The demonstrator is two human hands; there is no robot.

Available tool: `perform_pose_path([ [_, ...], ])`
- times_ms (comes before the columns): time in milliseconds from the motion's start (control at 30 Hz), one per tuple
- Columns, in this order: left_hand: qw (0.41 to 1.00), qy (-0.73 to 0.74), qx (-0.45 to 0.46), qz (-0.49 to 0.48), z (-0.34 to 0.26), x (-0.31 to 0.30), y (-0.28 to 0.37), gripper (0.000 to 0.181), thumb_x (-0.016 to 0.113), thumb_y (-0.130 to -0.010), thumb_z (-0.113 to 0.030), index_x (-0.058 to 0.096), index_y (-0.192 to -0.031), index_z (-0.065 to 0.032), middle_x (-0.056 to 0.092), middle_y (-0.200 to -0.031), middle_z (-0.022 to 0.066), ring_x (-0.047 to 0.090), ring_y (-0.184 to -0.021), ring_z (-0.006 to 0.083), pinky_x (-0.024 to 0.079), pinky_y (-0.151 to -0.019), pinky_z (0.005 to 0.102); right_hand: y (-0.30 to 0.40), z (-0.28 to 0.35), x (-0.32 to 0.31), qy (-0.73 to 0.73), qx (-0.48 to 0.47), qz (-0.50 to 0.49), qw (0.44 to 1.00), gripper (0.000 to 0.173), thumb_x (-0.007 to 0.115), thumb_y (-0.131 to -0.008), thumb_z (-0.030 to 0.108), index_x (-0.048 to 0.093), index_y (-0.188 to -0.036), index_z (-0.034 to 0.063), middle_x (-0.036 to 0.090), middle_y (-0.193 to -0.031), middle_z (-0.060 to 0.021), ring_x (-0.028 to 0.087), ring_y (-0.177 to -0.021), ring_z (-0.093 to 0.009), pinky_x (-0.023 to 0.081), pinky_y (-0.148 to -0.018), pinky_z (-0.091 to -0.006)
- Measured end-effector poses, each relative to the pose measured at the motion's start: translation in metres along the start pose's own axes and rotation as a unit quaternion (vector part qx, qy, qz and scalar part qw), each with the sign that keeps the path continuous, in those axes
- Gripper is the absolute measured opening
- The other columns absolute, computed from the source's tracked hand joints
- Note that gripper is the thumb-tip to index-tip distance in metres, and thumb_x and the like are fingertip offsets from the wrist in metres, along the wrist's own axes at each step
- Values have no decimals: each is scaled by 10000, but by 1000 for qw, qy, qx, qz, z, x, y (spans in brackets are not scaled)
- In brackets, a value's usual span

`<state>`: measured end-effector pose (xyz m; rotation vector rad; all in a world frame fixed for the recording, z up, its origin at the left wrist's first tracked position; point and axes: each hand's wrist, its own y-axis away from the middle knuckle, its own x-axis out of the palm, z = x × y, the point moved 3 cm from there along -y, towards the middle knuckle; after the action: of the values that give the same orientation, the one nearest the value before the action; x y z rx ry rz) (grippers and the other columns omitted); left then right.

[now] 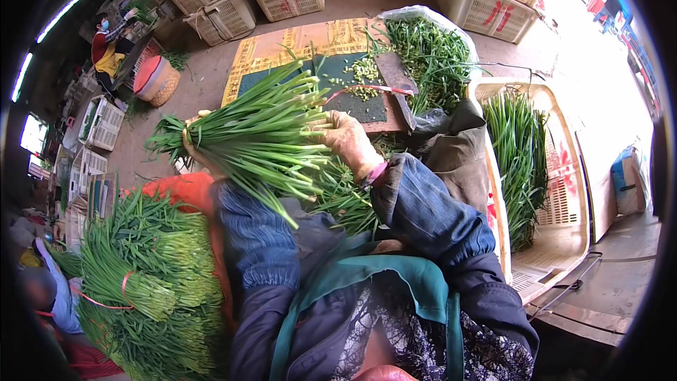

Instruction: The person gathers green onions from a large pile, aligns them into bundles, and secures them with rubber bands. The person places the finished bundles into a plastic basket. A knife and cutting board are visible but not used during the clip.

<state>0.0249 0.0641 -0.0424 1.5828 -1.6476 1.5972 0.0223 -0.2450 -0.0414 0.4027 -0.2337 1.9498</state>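
A bunch of garlic chives (pixel 254 121) lies across my hands above my lap. My left hand (pixel 197 140), mostly hidden by the leaves, grips it near the leafy end. The fingers of my right hand (pixel 351 143) close on the pale stem ends at the other side. Beyond my hands, a low board (pixel 299 34) carries a dark green mat (pixel 338 71) strewn with short cut stem pieces (pixel 364 71). Along the board's right side lies a broad metal blade (pixel 398 75). A red and white strip (pixel 378 88) crosses the mat near it.
A large pile of chives (pixel 153 254) is at my left, over orange cloth (pixel 182 190). To my right, a plastic crate (pixel 563 190) holds upright chives (pixel 515 164). Trimmings (pixel 431 58) fill a bag beyond the board. Stacked crates (pixel 288 0) stand behind; a person (pixel 108 47) sits far left.
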Motion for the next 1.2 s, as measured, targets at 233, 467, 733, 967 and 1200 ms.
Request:
perform_pose_path([
  [233, 995, 28, 69, 66, 5, 28, -6, 134, 643, -905, -229, 637, -982, -119, 648, -962, -14, 588, -1018, 145, 441, -1037, 405, 11, 5, -3, 249, -137, -46, 958, 299, 752, -829, 103, 634, -1084, 2, 684, -999, -64, 642, -900, -145, 521, -812, -276],
  [467, 993, -5, 105, 46, 10, 54, 0, 93, 622, -894, -135, 574, -964, -96, 577, -821, -33, 545, -831, 95, 354, -1095, 334, 16, 9, -14, 414, -71, 43, 907, 336, 730, -793, 350, 722, -989, 76, 713, -938, -180, 692, -895, -310, 532, -799, -384],
  [733, 994, 45, 97, 5, -22, 42, 8, 98, 641, -879, -165, 616, -964, -122, 615, -876, -38, 567, -941, 114, 375, -1081, 336, 43, 21, -101, 755, -105, 89, 642, 162, 698, -788, 278, 708, -850, 129, 651, -717, -84, 661, -684, -267, 527, -627, -408],
  [967, 997, 75, 24, -15, -8, 32, 5, 81, 652, -888, -198, 619, -919, -132, 623, -885, -42, 567, -975, 103, 399, -1063, 317, 38, 37, -35, 313, -227, 55, 921, 329, 644, -908, 144, 666, -1235, 170, 686, -1034, -118, 636, -1019, -240, 512, -908, -341],
  [1200, 999, -16, 6, -29, -4, 9, 0, 142, 593, -930, -263, 633, -979, -136, 628, -975, -4, 555, -1062, 195, 419, -1037, 406, 25, 34, -16, 337, -244, 111, 903, 251, 760, -820, 125, 715, -1064, 86, 627, -1043, -99, 633, -912, -218, 521, -827, -346],
])
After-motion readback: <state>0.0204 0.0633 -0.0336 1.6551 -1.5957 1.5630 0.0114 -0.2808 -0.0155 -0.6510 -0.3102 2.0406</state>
